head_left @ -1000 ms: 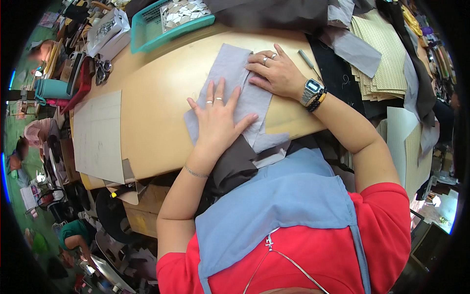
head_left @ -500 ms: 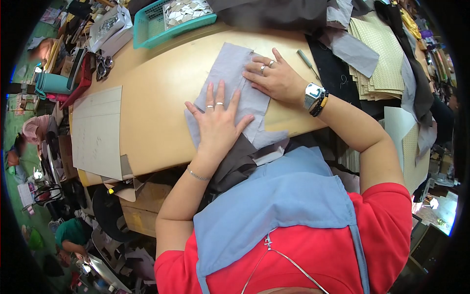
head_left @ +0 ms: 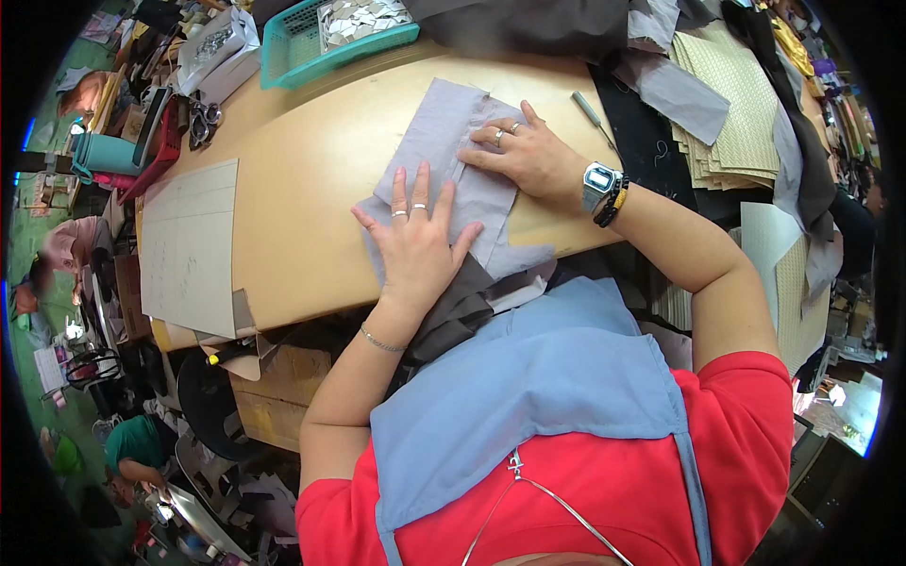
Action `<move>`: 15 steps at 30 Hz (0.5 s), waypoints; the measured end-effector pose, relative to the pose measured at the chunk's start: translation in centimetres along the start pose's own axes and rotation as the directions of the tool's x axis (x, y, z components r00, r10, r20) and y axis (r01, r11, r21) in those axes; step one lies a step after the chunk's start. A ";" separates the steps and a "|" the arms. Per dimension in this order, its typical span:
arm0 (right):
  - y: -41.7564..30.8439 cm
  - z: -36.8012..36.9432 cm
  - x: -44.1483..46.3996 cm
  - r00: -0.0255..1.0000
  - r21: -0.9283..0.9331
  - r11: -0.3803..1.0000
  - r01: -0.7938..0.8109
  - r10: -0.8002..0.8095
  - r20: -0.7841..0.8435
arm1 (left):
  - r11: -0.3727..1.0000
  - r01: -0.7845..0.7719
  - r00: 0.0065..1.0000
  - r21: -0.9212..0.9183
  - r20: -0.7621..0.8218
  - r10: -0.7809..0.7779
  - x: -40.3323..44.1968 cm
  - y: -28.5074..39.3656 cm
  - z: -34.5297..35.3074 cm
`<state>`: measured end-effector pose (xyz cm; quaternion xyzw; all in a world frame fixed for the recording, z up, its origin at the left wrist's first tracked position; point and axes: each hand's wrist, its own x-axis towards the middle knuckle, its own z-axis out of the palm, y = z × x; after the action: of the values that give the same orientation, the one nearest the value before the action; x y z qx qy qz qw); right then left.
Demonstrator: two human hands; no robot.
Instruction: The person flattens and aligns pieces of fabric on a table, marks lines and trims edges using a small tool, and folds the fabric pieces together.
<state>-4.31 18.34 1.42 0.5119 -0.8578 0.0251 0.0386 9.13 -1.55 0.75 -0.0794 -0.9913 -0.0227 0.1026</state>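
Observation:
Light grey-lilac fabric (head_left: 434, 118) lies on the wooden table, with a lengthwise seam or overlapping edge down its middle. My left hand (head_left: 420, 241) rests flat on its lower left part, fingers spread, rings on two of them. On the seam at the upper right lies my right hand (head_left: 533, 156), palm down, fingers stretched across the cloth and the little finger apart. The undersides of its fingertips are hidden. Dark grey cloth (head_left: 453, 311) hangs from the table edge by my left wrist.
A pen-like tool (head_left: 587, 110) lies right of my right hand. Patterned sheets (head_left: 722, 104) are stacked at the right. A teal basket (head_left: 283, 71) with small pieces stands at the back. Scissors (head_left: 203, 123) and a marked card (head_left: 189, 250) lie left.
My right hand's fingers have slid slightly left along the fabric and bent a little more. My left hand stays spread, shifted a touch. The whole view has moved slightly.

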 end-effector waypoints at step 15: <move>-1.5 0.3 -0.3 0.995 0.018 0.995 0.095 -0.095 -0.031 | 0.999 0.045 0.999 0.008 0.024 -0.045 -2.3 -0.6 -1.3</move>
<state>-2.82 17.85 1.11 0.5521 -0.8315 0.0392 0.0478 11.55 -2.53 1.52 -0.0570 -0.9941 -0.0201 0.0902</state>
